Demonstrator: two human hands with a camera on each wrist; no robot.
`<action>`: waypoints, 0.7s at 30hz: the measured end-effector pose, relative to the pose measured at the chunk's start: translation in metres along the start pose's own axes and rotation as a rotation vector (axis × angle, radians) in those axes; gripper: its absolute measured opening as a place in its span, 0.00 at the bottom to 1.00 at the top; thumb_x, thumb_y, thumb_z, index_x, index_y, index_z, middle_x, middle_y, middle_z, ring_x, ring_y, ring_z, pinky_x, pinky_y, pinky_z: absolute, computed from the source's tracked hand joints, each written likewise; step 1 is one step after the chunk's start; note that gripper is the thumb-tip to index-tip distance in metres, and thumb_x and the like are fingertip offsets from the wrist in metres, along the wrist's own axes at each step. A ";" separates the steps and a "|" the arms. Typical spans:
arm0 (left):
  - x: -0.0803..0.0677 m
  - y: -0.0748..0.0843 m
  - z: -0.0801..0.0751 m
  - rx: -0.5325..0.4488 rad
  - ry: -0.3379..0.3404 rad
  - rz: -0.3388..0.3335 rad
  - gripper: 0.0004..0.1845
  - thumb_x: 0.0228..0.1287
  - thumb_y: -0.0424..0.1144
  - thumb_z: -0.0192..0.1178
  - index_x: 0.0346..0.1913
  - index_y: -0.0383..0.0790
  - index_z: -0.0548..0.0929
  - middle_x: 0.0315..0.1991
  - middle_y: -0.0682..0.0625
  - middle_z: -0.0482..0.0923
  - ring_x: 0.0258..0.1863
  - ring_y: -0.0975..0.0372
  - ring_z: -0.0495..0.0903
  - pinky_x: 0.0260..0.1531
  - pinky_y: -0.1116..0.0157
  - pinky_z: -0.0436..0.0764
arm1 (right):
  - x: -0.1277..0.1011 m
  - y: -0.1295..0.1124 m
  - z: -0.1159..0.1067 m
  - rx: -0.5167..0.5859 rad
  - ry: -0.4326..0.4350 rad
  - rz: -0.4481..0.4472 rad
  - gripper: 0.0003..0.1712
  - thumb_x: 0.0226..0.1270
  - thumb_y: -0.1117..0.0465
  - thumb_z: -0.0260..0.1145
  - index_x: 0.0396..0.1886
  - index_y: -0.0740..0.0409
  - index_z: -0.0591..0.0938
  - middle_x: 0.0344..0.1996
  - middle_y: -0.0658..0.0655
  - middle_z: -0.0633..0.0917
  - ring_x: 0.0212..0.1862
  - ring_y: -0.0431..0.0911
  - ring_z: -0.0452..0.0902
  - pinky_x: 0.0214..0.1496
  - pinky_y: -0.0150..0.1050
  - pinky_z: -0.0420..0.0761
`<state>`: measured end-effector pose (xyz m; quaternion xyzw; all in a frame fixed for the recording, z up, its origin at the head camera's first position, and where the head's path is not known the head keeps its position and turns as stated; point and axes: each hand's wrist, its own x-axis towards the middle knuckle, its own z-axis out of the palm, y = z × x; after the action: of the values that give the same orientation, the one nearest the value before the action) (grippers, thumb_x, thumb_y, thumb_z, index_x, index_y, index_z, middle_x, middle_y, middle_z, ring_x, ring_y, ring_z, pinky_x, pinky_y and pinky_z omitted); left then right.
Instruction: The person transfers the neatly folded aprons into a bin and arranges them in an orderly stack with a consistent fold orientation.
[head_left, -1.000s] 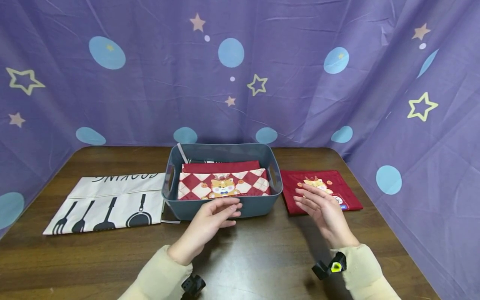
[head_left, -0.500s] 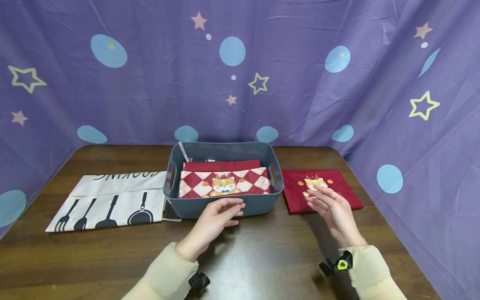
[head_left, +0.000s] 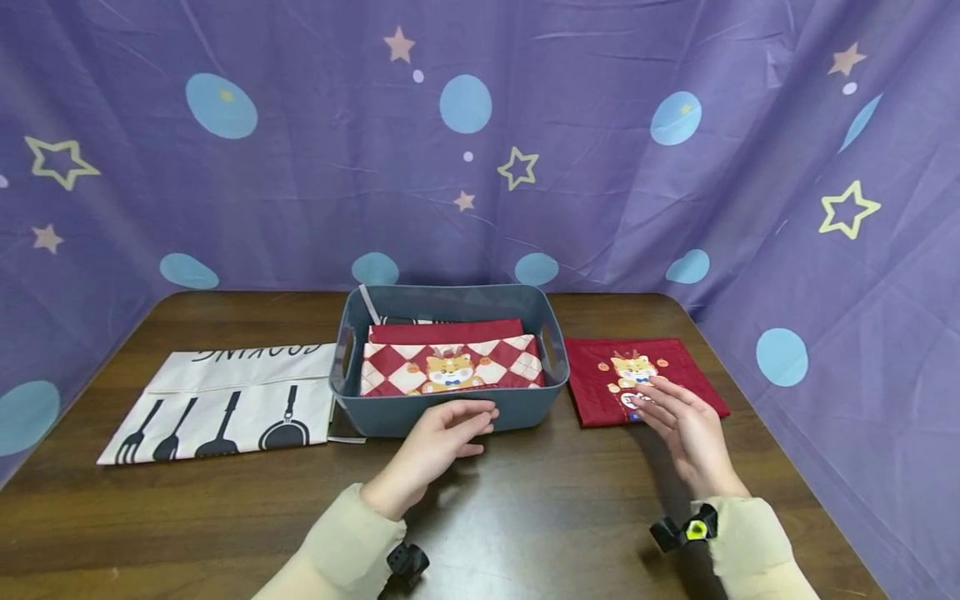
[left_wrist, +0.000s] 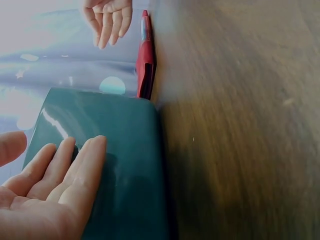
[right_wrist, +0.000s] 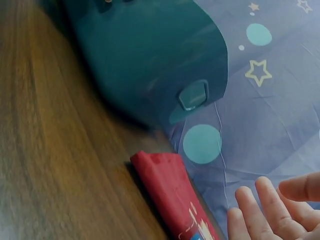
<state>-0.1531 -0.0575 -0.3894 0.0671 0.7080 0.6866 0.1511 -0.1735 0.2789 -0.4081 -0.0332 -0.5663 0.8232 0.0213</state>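
Observation:
A blue-grey plastic basket (head_left: 450, 414) stands at the table's middle, holding folded cloths; the front one (head_left: 382, 371) is red-and-cream checked with a cartoon animal. My left hand (head_left: 435, 450) is in front of the basket's front wall, fingers loosely extended and holding nothing; whether they touch the wall I cannot tell. To the basket's right lies a folded red cloth (head_left: 600, 404) printed with a similar animal. My right hand (head_left: 693, 433) hovers at the cloth's near right part, fingers relaxed and nothing in them. In the right wrist view, these fingers (right_wrist: 270, 210) are apart from the red cloth (right_wrist: 170, 190).
A folded white cloth (head_left: 240, 408) with black utensil prints and lettering lies left of the basket, against its side. A thin pale strap (head_left: 347, 440) pokes out beside it. Behind the wooden table (head_left: 525, 517) hangs a purple curtain (head_left: 585, 217) with stars and dots.
Both hands have drifted slightly to the right, and the right hand now covers less of the red cloth's print. The basket and cloths keep their places as the view shifts a little.

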 end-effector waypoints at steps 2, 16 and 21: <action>0.001 -0.001 0.002 -0.005 -0.015 -0.005 0.21 0.74 0.39 0.55 0.62 0.30 0.76 0.61 0.36 0.78 0.60 0.45 0.78 0.54 0.56 0.83 | 0.000 0.000 -0.001 -0.010 0.025 0.004 0.15 0.75 0.68 0.57 0.38 0.47 0.87 0.37 0.48 0.91 0.40 0.41 0.89 0.47 0.34 0.86; 0.004 -0.010 0.023 0.003 -0.088 0.028 0.23 0.75 0.40 0.53 0.65 0.28 0.73 0.64 0.34 0.75 0.64 0.44 0.75 0.58 0.52 0.80 | 0.003 -0.003 -0.013 -0.062 0.157 -0.018 0.14 0.73 0.66 0.60 0.35 0.45 0.87 0.34 0.46 0.90 0.36 0.40 0.88 0.43 0.33 0.87; 0.003 -0.011 0.026 0.024 -0.097 0.020 0.24 0.75 0.41 0.54 0.65 0.28 0.73 0.64 0.34 0.75 0.63 0.46 0.75 0.57 0.51 0.81 | 0.009 -0.012 -0.019 -0.062 0.185 -0.038 0.13 0.72 0.67 0.61 0.34 0.46 0.87 0.33 0.45 0.90 0.34 0.38 0.88 0.42 0.32 0.86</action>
<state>-0.1465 -0.0322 -0.4012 0.1092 0.7072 0.6757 0.1774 -0.1811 0.3013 -0.4042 -0.0988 -0.5878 0.7981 0.0880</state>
